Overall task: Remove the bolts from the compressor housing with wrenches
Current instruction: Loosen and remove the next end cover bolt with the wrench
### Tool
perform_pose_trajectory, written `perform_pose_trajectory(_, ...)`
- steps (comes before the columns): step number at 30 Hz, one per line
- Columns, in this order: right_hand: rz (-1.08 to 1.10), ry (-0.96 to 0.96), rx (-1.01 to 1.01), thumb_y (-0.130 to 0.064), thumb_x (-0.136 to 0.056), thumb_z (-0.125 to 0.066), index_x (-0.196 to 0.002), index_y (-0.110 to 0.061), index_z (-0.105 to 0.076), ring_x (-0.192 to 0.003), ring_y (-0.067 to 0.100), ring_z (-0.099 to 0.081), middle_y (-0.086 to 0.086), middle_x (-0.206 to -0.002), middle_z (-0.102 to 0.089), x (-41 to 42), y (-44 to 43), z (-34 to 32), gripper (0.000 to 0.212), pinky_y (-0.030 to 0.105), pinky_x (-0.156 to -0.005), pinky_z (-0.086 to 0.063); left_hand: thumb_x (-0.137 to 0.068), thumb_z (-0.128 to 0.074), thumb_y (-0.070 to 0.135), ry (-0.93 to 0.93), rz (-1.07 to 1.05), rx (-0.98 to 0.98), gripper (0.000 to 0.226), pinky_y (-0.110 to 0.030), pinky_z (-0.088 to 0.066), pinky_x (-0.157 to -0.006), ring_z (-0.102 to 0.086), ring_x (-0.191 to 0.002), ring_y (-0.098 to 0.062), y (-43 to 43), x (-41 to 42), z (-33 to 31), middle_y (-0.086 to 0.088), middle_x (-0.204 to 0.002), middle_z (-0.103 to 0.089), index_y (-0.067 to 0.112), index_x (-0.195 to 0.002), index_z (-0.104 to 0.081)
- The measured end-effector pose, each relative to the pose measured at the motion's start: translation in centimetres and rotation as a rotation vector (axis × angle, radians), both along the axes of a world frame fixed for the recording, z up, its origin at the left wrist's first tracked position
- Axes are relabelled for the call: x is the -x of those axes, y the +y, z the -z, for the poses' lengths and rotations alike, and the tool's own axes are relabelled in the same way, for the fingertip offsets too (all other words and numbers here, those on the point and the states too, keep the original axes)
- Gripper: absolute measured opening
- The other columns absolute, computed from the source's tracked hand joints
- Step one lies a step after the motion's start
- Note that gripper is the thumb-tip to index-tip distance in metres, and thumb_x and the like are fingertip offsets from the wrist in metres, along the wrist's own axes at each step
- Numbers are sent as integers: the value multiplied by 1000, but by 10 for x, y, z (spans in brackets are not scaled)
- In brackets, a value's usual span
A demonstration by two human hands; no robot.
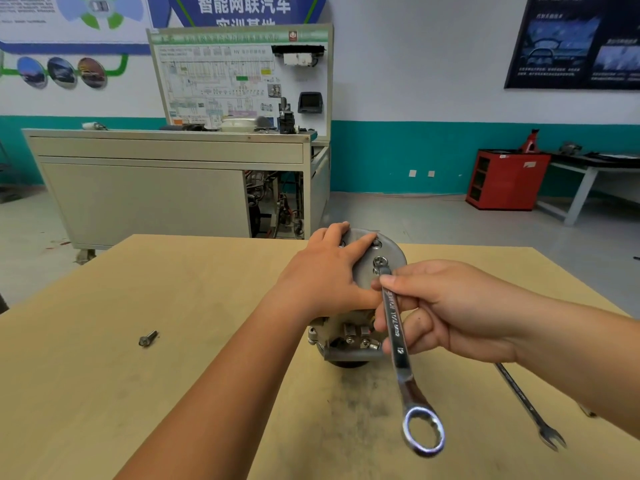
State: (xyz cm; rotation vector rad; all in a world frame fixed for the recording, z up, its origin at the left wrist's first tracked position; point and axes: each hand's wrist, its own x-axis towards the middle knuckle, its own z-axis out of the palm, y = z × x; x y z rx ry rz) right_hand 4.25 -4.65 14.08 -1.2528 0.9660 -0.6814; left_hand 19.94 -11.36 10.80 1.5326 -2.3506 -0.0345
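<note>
The grey metal compressor housing (393, 261) stands on end in the middle of the wooden table (194, 299). My left hand (325, 271) lies flat on its top plate with straight fingers. My right hand (440, 313) grips the shank of a chrome combination wrench (401, 355). The wrench's far end sits on a bolt (380, 262) on the top plate, and its ring end points toward me. A second bolt head (376, 242) shows near my left fingertips. A removed bolt (148, 338) lies loose on the table at the left.
A second, slimmer wrench (530, 407) lies on the table under my right forearm, open jaw toward me. Beyond the table stand a grey training bench (166, 188) with a wiring board and a red cabinet (505, 180) by the wall.
</note>
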Motion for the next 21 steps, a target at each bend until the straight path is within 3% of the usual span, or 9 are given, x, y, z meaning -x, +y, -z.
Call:
perform_pose_trajectory(8,12,159,164,-22,-100,-36,-102,-7,-52,-39,15,-61,6,-54,-65,-1,2,12,22,17,-37,-43,-75,-51,66,-19,-2,8,90,-40,-28,-111,-9,-142,-20,-1,-1,1,0,-156,-11,36,-151,-14)
perform_pose_trajectory(18,7,150,78,-20,-100,-38,-98,-3,-52,-33,15,-56,8,-49,-61,7,-7,2,22,19,-35,-45,-72,-50,75,2,-5,30,94,-41,-29,-112,-12,-141,-20,-1,-1,4,1,-155,-14,36,-151,-18)
perform_pose_trajectory(21,-89,312,113,-25,-100,-37,-103,-3,-52,-33,12,-54,4,-49,-60,15,-12,-3,27,23,-39,-49,-61,-42,81,18,-13,21,102,-40,-27,-112,-12,-141,-19,0,-2,4,3,-155,-14,37,-150,-18)
